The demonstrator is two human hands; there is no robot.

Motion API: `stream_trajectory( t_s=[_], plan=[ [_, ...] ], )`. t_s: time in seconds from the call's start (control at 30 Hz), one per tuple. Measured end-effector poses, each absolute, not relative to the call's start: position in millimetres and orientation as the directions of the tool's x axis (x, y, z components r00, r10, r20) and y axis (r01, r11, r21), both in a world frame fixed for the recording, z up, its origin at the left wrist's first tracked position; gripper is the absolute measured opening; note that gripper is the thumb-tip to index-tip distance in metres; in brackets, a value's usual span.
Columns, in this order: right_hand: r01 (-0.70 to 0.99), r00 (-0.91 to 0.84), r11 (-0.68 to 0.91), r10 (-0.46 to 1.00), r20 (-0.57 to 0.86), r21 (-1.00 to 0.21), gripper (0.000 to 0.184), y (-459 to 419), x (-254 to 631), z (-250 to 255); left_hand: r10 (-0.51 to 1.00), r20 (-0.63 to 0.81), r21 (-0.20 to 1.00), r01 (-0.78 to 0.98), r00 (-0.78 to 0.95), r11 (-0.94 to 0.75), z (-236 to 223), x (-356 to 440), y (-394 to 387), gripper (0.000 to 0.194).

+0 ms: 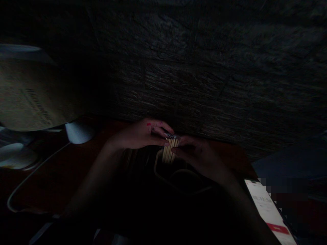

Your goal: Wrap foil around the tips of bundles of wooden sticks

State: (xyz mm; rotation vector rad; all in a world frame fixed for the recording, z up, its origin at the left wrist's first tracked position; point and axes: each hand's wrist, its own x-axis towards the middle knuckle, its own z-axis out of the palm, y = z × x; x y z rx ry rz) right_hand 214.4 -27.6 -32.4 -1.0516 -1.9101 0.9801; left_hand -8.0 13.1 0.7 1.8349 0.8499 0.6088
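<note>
Lit phone (pixel 265 206) closest, lower right; past it, right hand (pixel 201 154) and left hand (pixel 143 134) pinch a bundle of wooden sticks (pixel 169 153) at a pale-rimmed container (pixel 156 168). Gathered already, it seems, shiny wrapping (pixel 170 135) up top, shafts bare; what's left, can't tell. Behind, stone wall (pixel 166 68).

Thin sticks (pixel 170 152) — pale yellow
</note>
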Motion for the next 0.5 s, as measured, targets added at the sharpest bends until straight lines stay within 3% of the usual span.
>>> stream_trajectory(
  t_s=[0.5],
  plan=[
    [0.326, -0.377, 0.337, 0.903, 0.206, -0.883, 0.011, -25.9, 214.5, -33.9, 0.789, 0.051, 0.929, 0.261, 0.612, -0.262, -0.7, 0.8, 10.6, 0.026]
  ],
)
